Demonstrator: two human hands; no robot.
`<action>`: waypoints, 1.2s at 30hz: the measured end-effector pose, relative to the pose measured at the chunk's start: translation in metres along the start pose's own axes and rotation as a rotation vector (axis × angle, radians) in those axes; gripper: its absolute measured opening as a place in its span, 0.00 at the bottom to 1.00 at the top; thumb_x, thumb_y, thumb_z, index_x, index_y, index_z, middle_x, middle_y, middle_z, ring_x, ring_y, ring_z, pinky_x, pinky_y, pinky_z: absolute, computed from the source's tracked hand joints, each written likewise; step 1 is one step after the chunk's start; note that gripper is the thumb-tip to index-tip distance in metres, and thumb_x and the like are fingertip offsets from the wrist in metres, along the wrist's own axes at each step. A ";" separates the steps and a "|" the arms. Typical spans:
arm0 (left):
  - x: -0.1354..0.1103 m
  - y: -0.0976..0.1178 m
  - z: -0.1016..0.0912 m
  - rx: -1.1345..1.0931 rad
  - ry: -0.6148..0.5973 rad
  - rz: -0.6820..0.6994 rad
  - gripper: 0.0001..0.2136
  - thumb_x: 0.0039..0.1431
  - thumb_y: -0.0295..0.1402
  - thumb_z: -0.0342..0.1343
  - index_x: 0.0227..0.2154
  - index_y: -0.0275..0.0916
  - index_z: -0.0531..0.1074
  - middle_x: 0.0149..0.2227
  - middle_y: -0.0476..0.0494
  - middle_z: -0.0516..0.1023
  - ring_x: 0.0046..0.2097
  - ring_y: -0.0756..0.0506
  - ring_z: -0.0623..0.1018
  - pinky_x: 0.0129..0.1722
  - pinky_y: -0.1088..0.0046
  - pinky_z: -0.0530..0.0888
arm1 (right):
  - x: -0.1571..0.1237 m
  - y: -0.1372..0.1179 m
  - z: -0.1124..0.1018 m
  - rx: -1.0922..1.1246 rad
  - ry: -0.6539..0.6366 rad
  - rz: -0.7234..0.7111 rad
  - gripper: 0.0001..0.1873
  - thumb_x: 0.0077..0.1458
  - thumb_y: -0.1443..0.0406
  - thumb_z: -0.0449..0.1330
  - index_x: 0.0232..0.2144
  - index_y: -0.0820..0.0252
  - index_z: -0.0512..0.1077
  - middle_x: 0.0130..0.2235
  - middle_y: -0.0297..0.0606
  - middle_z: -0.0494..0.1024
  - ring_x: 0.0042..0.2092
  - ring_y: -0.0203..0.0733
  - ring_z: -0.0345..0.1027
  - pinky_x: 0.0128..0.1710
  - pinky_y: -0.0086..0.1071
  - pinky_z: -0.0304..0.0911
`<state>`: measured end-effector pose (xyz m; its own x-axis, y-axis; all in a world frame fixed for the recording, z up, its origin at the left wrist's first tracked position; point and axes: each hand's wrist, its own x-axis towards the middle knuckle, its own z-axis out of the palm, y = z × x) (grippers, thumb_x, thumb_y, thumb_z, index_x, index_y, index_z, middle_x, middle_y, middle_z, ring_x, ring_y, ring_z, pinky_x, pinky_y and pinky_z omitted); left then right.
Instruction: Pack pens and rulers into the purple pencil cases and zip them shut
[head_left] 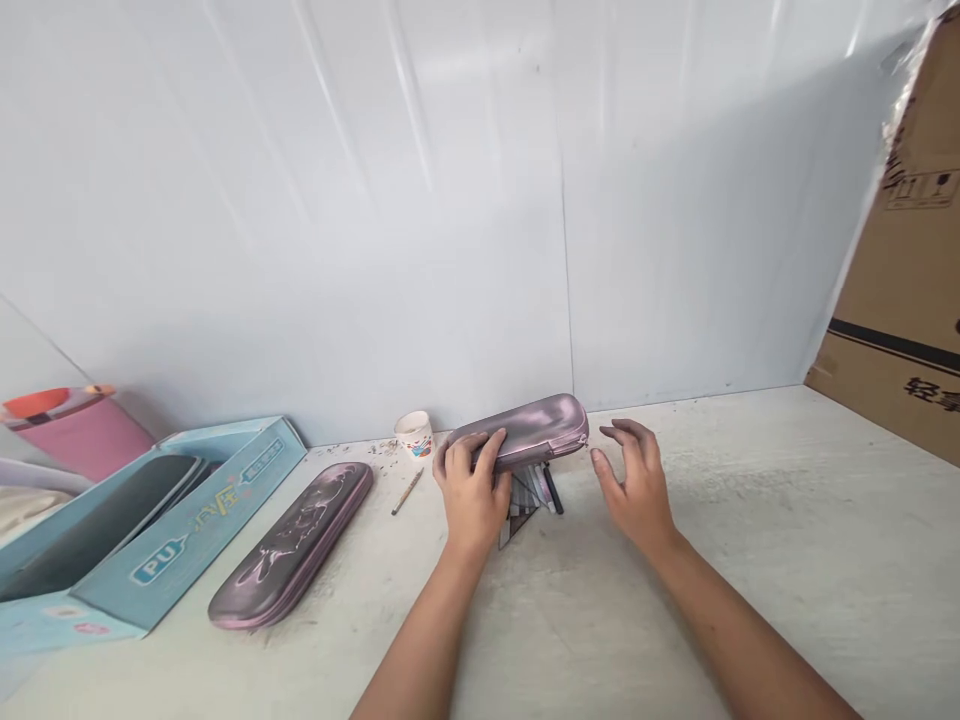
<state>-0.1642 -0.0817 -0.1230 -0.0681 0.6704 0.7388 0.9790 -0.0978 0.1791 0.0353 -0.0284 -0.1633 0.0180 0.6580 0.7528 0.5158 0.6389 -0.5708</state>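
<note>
Over the white table (787, 560), the held case (536, 425) runs lengthwise left-to-right.

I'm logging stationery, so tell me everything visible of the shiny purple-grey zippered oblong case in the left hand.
The shiny purple-grey oblong case has a rounded right end and a smooth surface resembling moulded synthetic leather. A zip runs along its near side; whether fully shut is unclear. It slants over the pale tabletop, right end higher in view, its left part gripped by the bare left hand.
</note>
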 end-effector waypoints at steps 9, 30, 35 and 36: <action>-0.009 -0.007 0.015 0.135 0.083 0.124 0.19 0.52 0.30 0.53 0.48 0.44 0.68 0.43 0.40 0.70 0.49 0.41 0.68 0.58 0.52 0.50 | -0.008 -0.004 0.007 -0.022 0.025 -0.099 0.18 0.50 0.57 0.58 0.42 0.58 0.63 0.46 0.46 0.61 0.50 0.47 0.58 0.47 0.45 0.61; -0.007 -0.001 0.017 -0.042 0.055 0.142 0.20 0.52 0.26 0.49 0.49 0.45 0.66 0.47 0.42 0.69 0.52 0.40 0.65 0.58 0.48 0.40 | 0.009 0.011 -0.020 0.042 0.125 -0.128 0.02 0.49 0.66 0.56 0.27 0.56 0.69 0.44 0.40 0.53 0.55 0.47 0.50 0.55 0.48 0.50; -0.002 0.001 0.008 -0.330 0.037 0.096 0.16 0.53 0.29 0.50 0.46 0.44 0.67 0.45 0.43 0.69 0.49 0.43 0.67 0.56 0.54 0.54 | 0.016 0.023 -0.022 0.247 0.046 0.107 0.05 0.48 0.61 0.57 0.26 0.56 0.69 0.44 0.38 0.53 0.56 0.46 0.48 0.57 0.47 0.45; -0.002 0.003 0.007 -0.390 0.030 0.086 0.16 0.53 0.30 0.51 0.46 0.43 0.67 0.44 0.43 0.70 0.49 0.43 0.68 0.55 0.55 0.57 | 0.016 0.026 -0.020 0.311 0.026 0.148 0.06 0.47 0.60 0.58 0.26 0.55 0.70 0.44 0.38 0.54 0.56 0.46 0.48 0.57 0.46 0.44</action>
<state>-0.1602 -0.0783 -0.1283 -0.0006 0.6265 0.7794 0.8351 -0.4285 0.3450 0.0659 -0.0092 -0.1590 0.0974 0.7446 0.6604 0.2199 0.6310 -0.7439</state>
